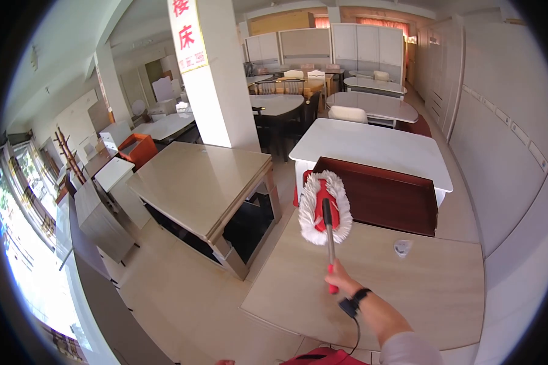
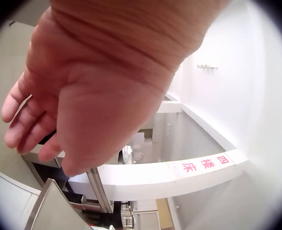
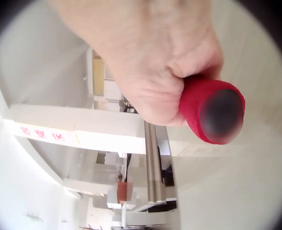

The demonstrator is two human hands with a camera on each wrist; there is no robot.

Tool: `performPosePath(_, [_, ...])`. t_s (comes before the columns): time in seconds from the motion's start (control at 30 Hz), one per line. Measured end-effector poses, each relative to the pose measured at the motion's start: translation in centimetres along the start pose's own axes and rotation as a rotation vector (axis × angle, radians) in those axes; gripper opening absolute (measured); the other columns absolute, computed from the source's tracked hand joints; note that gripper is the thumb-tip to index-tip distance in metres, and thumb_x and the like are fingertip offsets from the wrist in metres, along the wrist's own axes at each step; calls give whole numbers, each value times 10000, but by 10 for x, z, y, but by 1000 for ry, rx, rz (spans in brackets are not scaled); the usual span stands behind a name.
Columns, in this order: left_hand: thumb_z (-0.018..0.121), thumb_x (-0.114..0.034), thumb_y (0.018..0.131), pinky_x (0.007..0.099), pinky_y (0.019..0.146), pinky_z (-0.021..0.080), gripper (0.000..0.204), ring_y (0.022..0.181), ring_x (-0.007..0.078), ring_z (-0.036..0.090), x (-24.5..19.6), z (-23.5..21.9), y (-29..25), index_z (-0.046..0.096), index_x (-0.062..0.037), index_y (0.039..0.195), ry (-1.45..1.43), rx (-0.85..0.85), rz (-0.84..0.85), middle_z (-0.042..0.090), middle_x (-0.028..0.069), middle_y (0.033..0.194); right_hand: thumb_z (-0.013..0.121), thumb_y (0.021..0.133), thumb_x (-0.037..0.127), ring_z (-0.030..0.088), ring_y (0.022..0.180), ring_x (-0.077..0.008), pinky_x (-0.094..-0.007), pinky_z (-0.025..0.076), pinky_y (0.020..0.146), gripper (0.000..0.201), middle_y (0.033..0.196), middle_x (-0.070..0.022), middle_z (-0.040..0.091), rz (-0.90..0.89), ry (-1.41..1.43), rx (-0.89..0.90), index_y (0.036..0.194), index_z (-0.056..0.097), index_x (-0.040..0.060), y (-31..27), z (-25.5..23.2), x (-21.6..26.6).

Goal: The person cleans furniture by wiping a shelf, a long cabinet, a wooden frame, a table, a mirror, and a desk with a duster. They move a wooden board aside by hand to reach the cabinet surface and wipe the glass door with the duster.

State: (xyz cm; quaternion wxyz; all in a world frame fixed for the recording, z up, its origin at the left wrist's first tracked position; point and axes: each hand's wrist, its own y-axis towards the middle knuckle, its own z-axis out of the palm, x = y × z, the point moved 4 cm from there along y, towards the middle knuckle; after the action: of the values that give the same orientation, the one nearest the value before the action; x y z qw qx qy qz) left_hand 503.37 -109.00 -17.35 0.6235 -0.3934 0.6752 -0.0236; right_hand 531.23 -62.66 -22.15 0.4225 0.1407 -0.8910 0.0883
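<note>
My right hand [image 1: 344,279] grips the red handle [image 3: 194,108] of a duster, whose rounded butt end faces the camera in the right wrist view. The duster's head [image 1: 309,213] has a white fringe around a red middle. It overlaps the far edge of the light wood-coloured tabletop [image 1: 347,292] in the head view, beside a dark red wooden piece with a raised rim [image 1: 377,194]. My left hand [image 2: 83,100] hangs with nothing in it, its fingers loosely bent; only a sliver shows at the bottom of the head view.
A small white object [image 1: 403,247] lies on the tabletop's far right. A beige desk [image 1: 201,182] stands to the left, across a strip of floor. Behind are a white table [image 1: 371,143] and a square pillar [image 1: 210,97]. A white wall [image 1: 511,158] runs along the right.
</note>
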Motion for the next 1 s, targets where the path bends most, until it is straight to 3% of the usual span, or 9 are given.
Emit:
performPosePath(0.13, [529, -272, 867, 270, 617, 477, 308, 703, 152, 597, -10, -26, 47, 577, -14, 1028, 85, -36, 121, 627, 85, 820, 649, 580, 67, 492, 692, -228, -372, 435, 586, 477, 762, -96, 459, 59, 2, 204, 970, 375, 59, -120, -27, -9])
performPosePath(0.3, [550, -294, 834, 276, 685, 481, 331, 751, 154, 619, -58, -43, 40, 594, -2, 983, 75, 31, 32, 638, 86, 826, 655, 595, 92, 544, 646, -235, -365, 470, 583, 588, 850, -139, 536, 120, -107, 367, 1110, 377, 36, -249, -25, 19])
performPosePath(0.43, [546, -322, 834, 274, 677, 478, 357, 729, 149, 614, -34, -65, 62, 593, -2, 986, 127, 99, 67, 635, 83, 805, 637, 670, 136, 544, 621, -232, -374, 485, 547, 543, 893, -126, 547, 220, 77, 439, 1147, 394, 46, -276, -5, 61])
performPosePath(0.6, [547, -325, 842, 273, 677, 479, 345, 707, 146, 606, -28, -97, 76, 598, -16, 987, 171, 134, 165, 630, 74, 788, 614, 765, 190, 545, 591, -228, -384, 504, 501, 492, 948, -111, 561, 362, 1104, 578, 1194, 415, 58, -238, 7, 126])
performPosePath(0.7, [528, -281, 879, 255, 700, 473, 318, 764, 131, 596, -28, -115, 79, 574, -3, 1028, 127, 115, 204, 622, 72, 855, 614, 603, 25, 538, 612, -194, -317, 482, 540, 564, 882, -123, 539, 393, 1015, 496, 1119, 387, 41, -196, 29, 220])
performPosePath(0.77, [546, -308, 858, 263, 692, 478, 327, 738, 137, 604, -18, -124, 84, 593, -19, 1001, 53, 74, 178, 627, 74, 816, 624, 596, 22, 528, 639, -185, -304, 476, 541, 622, 798, -71, 504, 231, 826, 476, 1159, 360, 39, -151, 64, 255])
performPosePath(0.83, [548, -337, 851, 270, 701, 480, 346, 740, 143, 609, -10, -130, 86, 601, -28, 999, 13, 79, 128, 631, 76, 804, 613, 589, -13, 517, 627, -146, -258, 464, 504, 630, 793, -32, 479, 119, 799, 559, 1171, 381, 54, -86, 116, 256])
performPosePath(0.93, [541, -349, 853, 274, 710, 478, 355, 751, 144, 607, -1, -148, 93, 598, -38, 1014, 104, 95, 82, 635, 71, 814, 609, 587, -15, 503, 604, -143, -272, 451, 474, 607, 766, -20, 449, 255, 682, 427, 1157, 415, 56, -20, 187, 272])
performPosePath(1.0, [539, -371, 851, 279, 712, 477, 365, 768, 149, 608, 5, -167, 104, 598, -58, 1030, 154, 63, 55, 643, 77, 832, 611, 574, -14, 489, 594, -139, -282, 439, 461, 601, 755, -15, 439, 242, 564, 517, 1141, 429, 61, 12, 246, 257])
